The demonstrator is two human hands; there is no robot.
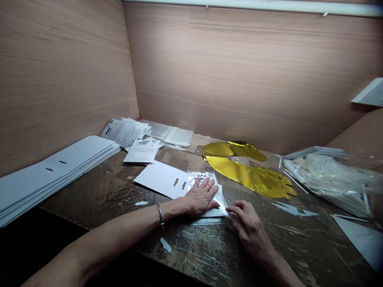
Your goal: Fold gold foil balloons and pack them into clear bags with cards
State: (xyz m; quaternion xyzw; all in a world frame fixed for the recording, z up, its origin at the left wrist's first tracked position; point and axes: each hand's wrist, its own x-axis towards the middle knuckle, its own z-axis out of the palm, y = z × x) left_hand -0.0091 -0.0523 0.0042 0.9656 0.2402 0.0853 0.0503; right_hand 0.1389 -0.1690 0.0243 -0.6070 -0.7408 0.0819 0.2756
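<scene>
Fingers spread, my left hand [202,196] lies flat on a see-through plastic packet [222,201] with a printed white card inside. At the packet's lower right corner, my right hand [247,221] pinches the plastic edge between thumb and forefinger. Part of the packet is hidden under my left palm. A folded white card [160,178] with two hang holes lies on the table, its right end beside the packet. Beyond my hands are gold foil balloons [242,171], flat and uninflated.
Long white cards [60,171] are stacked at the left. Behind them are finished-looking printed packets [124,131], a few nearer ones [142,150] and plastic sleeves [178,136]. A bulky plastic bag [326,171] sits at the right. Paper scraps [165,244] dot the worn table [191,255]; wooden panels [239,71] enclose it.
</scene>
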